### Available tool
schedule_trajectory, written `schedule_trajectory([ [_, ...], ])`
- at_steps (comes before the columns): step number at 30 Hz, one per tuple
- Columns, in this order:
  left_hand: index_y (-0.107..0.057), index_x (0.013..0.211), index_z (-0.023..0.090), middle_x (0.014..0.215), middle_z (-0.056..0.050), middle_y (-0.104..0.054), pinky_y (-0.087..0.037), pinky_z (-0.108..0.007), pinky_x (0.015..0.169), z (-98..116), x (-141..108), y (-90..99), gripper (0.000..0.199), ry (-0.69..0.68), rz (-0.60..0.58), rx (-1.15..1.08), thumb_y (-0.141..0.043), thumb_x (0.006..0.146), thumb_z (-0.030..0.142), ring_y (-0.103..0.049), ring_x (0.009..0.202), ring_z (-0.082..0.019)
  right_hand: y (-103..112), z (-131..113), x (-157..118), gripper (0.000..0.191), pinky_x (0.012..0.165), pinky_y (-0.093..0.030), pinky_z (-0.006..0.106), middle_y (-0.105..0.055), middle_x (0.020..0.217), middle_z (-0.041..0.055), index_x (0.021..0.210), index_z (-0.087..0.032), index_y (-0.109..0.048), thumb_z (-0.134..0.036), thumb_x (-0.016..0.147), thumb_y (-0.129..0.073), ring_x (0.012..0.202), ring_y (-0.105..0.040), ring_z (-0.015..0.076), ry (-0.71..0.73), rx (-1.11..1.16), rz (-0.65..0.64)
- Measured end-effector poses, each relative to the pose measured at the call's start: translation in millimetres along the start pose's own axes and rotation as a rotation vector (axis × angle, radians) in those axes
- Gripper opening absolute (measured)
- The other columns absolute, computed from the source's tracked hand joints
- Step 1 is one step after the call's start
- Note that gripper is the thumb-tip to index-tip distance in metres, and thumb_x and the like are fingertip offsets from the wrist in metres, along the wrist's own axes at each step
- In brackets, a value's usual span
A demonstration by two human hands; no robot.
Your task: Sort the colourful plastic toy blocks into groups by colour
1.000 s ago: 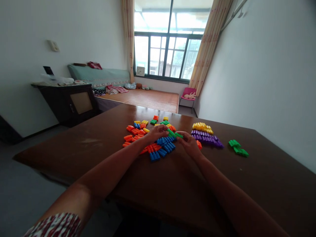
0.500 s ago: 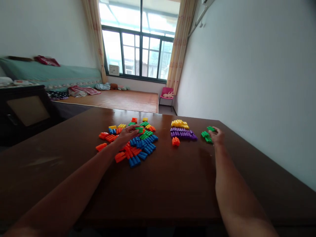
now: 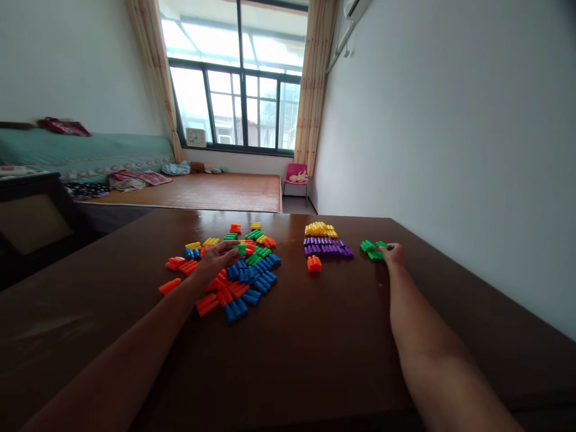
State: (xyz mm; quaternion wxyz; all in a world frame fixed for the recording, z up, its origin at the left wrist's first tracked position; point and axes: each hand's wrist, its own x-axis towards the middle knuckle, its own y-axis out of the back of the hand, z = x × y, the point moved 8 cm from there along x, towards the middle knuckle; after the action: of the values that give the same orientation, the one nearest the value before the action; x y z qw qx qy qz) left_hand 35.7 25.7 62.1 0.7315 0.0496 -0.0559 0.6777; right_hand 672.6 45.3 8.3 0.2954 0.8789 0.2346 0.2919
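Observation:
My left hand (image 3: 216,258) is closed on a green plastic building block (image 3: 242,248), held above a mixed pile of bullet-shaped blocks. Blue blocks (image 3: 255,276) and orange blocks (image 3: 207,303) lie just below and in front of it. Far to the right, my right hand (image 3: 396,254) pinches another green block at the edge of a small green group (image 3: 371,251) on the table. Its fingertips are partly hidden behind the hand.
On the brown table (image 3: 288,354), a yellow row (image 3: 320,229) sits behind purple rows (image 3: 327,247), with a lone orange block (image 3: 314,264) in front. A white wall (image 3: 450,132) runs along the right side. Beyond the table are a bed (image 3: 216,192) and a pink chair (image 3: 296,174).
My right hand has lowered its green block from above the green group to its right side. The left hand stays over the pile with its green block. The camera view has shifted slightly.

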Motion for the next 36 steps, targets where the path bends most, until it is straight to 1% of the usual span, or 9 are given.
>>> schedule_trajectory([
  [5, -0.067, 0.101, 0.017, 0.086, -0.004, -0.07, -0.056, -0.032, 0.072, 5, -3, -4.2, 0.057, -0.009, -0.005, 0.059, -0.08, 0.058, 0.052, -0.067, 0.076, -0.018, -8, 6, 8, 0.035, 0.077, -0.047, 0.048, -0.068, 0.088, 0.0143, 0.087, -0.02, -0.072, -0.05, 0.072, -0.061, 0.085, -0.063, 0.0305, -0.016, -0.101, -0.064],
  [16, -0.068, 0.098, 0.019, 0.091, -0.005, -0.07, -0.055, -0.032, 0.068, 17, -5, -17.9, 0.052, -0.084, -0.055, 0.129, -0.08, 0.057, 0.05, -0.066, 0.078, -0.02, 7, -6, -6, 0.042, 0.083, -0.043, 0.053, -0.068, 0.094, 0.0144, 0.09, -0.022, -0.075, -0.04, 0.085, -0.037, 0.091, -0.06, 0.0306, -0.066, -0.077, -0.072],
  [18, -0.066, 0.098, 0.019, 0.088, -0.004, -0.069, -0.055, -0.031, 0.066, 17, -4, -20.8, 0.05, -0.1, -0.056, 0.133, -0.08, 0.06, 0.048, -0.066, 0.077, -0.019, 28, -30, -10, 0.041, 0.083, -0.044, 0.05, -0.068, 0.096, 0.0153, 0.099, -0.02, -0.072, -0.038, 0.086, -0.038, 0.092, -0.06, 0.0297, 0.001, -0.028, 0.047],
  [21, -0.062, 0.094, 0.018, 0.084, -0.003, -0.068, -0.054, -0.03, 0.063, 14, -3, -27.7, 0.047, -0.113, -0.059, 0.098, -0.079, 0.061, 0.047, -0.066, 0.074, -0.018, 50, -108, -35, 0.041, 0.083, -0.046, 0.042, -0.069, 0.098, 0.0154, 0.105, -0.014, -0.068, -0.039, 0.086, -0.042, 0.088, -0.061, 0.0255, 0.284, 0.183, 0.124],
  [24, -0.06, 0.092, 0.018, 0.082, -0.002, -0.067, -0.055, -0.031, 0.065, 8, -3, -38.3, 0.045, -0.111, -0.105, 0.058, -0.079, 0.062, 0.045, -0.065, 0.072, -0.017, 38, -210, -102, 0.042, 0.072, -0.05, 0.035, -0.07, 0.09, 0.01, 0.103, -0.015, -0.067, -0.048, 0.085, -0.048, 0.075, -0.063, 0.0205, 0.574, 0.515, -0.251],
  [27, -0.061, 0.093, 0.017, 0.086, -0.003, -0.067, -0.056, -0.032, 0.069, 6, -4, -45.6, 0.043, -0.141, -0.134, 0.041, -0.079, 0.063, 0.043, -0.065, 0.073, -0.015, 19, -287, -209, 0.035, 0.072, -0.051, 0.033, -0.07, 0.091, 0.0051, 0.104, -0.021, -0.066, -0.047, 0.084, -0.053, 0.077, -0.064, 0.0187, 0.807, 0.639, -0.689],
  [31, -0.062, 0.094, 0.017, 0.089, -0.002, -0.066, -0.056, -0.031, 0.069, 9, -8, -53.7, 0.04, -0.177, -0.169, 0.048, -0.078, 0.065, 0.04, -0.065, 0.075, -0.015, -1, -314, -310, 0.036, 0.077, -0.053, 0.034, -0.069, 0.106, 0.0032, 0.117, -0.027, -0.06, -0.042, 0.085, -0.056, 0.086, -0.066, 0.0185, 0.887, 0.722, -0.935],
  [34, -0.063, 0.097, 0.018, 0.091, -0.003, -0.067, -0.056, -0.031, 0.069, 10, -10, -59.9, 0.041, -0.175, -0.215, 0.077, -0.078, 0.066, 0.041, -0.066, 0.077, -0.017, -15, -311, -320, 0.033, 0.078, -0.054, 0.034, -0.07, 0.099, 0.003, 0.11, -0.025, -0.061, -0.041, 0.082, -0.061, 0.087, -0.066, 0.0194, 0.829, 0.786, -0.954],
  [36, -0.064, 0.103, 0.019, 0.099, -0.005, -0.067, -0.056, -0.032, 0.07, 12, -11, -58.5, 0.045, -0.175, -0.216, 0.114, -0.076, 0.067, 0.042, -0.067, 0.081, -0.018, -18, -306, -294, 0.03, 0.079, -0.054, 0.035, -0.07, 0.095, 0.0033, 0.104, -0.023, -0.063, -0.041, 0.08, -0.063, 0.086, -0.067, 0.0196, 0.787, 0.805, -0.92],
])
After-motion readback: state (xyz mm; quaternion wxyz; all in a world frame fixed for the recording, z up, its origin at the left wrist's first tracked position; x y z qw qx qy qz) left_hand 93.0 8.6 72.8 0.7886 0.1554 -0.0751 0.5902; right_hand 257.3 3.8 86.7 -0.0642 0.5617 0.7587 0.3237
